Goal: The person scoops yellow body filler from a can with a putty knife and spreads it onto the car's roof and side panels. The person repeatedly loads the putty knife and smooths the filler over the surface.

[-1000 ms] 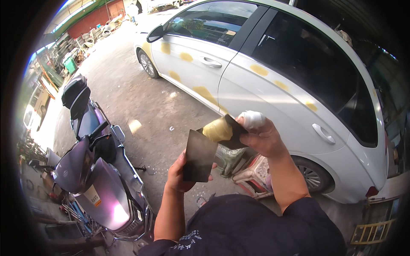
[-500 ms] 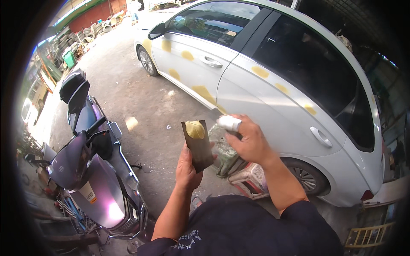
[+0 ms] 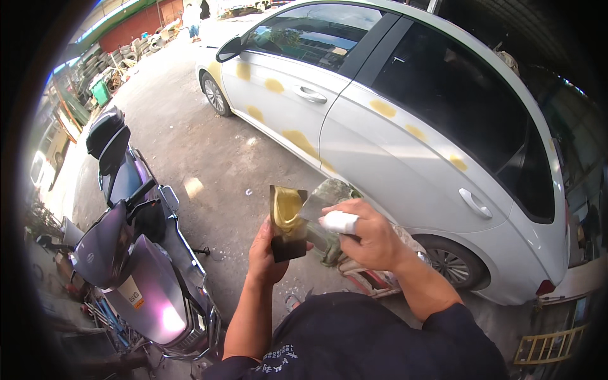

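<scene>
My left hand (image 3: 265, 253) grips a dark rectangular spreader plate (image 3: 288, 247) with a blob of yellow putty (image 3: 288, 206) on its upper part. My right hand (image 3: 367, 237), white wrapping (image 3: 339, 221) on a finger, holds another thin grey spreader blade (image 3: 315, 206) tilted at the putty's right edge. Behind both hands a grubby pale-green object (image 3: 330, 250) rests on or beside a worn red and white plastic stool (image 3: 358, 275). Beyond them stands a white car (image 3: 405, 158) with several yellow patches along its doors.
A dark purple scooter (image 3: 107, 247) stands close on my left. A green bin (image 3: 100, 93), stacked tyres (image 3: 117, 60) and a person (image 3: 190, 19) are in the far left background. A yellow ladder-like frame (image 3: 548, 345) lies at lower right. Concrete ground (image 3: 202, 158) runs alongside the car.
Both blades started crossed and raised; the left plate turned upright with the putty on it. My right hand pulled away, then moved down and back, bringing its blade to the putty.
</scene>
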Action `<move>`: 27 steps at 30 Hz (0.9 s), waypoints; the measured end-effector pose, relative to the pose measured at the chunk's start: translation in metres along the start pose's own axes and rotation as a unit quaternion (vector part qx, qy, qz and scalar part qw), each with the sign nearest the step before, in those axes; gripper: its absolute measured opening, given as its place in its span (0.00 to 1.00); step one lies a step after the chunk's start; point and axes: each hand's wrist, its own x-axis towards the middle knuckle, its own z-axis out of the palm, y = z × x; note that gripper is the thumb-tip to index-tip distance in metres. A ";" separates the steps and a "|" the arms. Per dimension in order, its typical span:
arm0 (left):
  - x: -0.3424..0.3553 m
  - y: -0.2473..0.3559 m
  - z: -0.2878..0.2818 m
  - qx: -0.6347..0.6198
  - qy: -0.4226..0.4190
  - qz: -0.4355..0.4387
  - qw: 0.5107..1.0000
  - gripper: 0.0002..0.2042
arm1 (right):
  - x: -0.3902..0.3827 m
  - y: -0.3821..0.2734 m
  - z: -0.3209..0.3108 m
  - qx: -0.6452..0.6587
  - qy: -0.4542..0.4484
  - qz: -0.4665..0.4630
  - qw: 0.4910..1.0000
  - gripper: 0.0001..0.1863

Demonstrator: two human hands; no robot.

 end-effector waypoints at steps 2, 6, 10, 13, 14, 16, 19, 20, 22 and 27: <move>-0.009 0.010 -0.003 -0.132 -0.083 -0.126 0.980 0.31 | -0.001 0.006 -0.016 0.003 -0.059 -0.045 0.997 0.24; -0.010 0.007 -0.002 -0.210 -0.187 -0.164 0.945 0.34 | -0.004 0.040 -0.020 0.077 -0.105 -0.059 0.990 0.25; -0.006 0.006 0.004 -0.166 -0.175 -0.177 0.954 0.35 | -0.016 0.064 -0.016 0.113 -0.059 -0.003 0.992 0.22; -0.003 0.011 0.009 -0.110 -0.116 -0.102 0.982 0.35 | -0.034 0.067 -0.025 0.224 0.029 0.132 0.965 0.20; -0.003 0.013 0.011 -0.083 -0.080 -0.074 0.991 0.35 | -0.044 0.063 -0.025 0.327 0.106 0.179 0.922 0.21; 0.001 0.015 0.015 -0.032 -0.032 -0.034 0.998 0.35 | -0.054 0.059 -0.017 0.484 0.120 0.258 0.828 0.25; 0.008 0.006 0.021 0.031 0.016 0.034 0.999 0.35 | -0.063 0.051 0.015 0.542 0.037 0.375 0.751 0.25; 0.009 0.000 0.022 0.021 0.011 0.048 0.999 0.35 | -0.062 0.049 0.026 0.539 0.031 0.432 0.723 0.25; 0.014 -0.008 0.020 0.156 -0.024 0.122 0.980 0.32 | -0.057 0.054 0.036 0.578 0.022 0.415 0.703 0.23; 0.013 -0.007 0.010 0.420 -0.026 0.132 0.897 0.26 | -0.032 0.070 0.023 0.637 0.037 0.354 0.683 0.23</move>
